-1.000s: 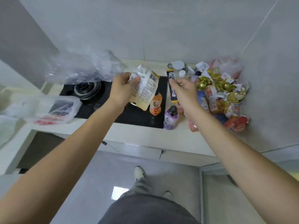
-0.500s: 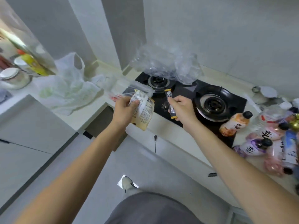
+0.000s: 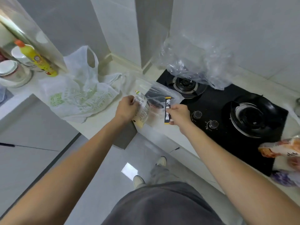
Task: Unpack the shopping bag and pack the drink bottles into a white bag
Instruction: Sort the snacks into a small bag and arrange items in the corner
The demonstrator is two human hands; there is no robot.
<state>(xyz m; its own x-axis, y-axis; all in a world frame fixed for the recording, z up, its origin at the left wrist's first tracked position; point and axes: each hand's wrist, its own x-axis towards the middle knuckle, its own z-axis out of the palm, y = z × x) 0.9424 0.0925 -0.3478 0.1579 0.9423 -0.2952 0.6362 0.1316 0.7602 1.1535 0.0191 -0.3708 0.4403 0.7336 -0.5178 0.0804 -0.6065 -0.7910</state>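
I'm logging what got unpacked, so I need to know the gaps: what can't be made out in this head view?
- Drink bottles: blurred and cut off by the right edge; count unclear.
- Pale pouch: print too small; the left hand hides part.
- Black sachet: the right hand covers its side in its grip.
- Clear zip bag: contents hidden behind both.
- White bag: inside not visible.
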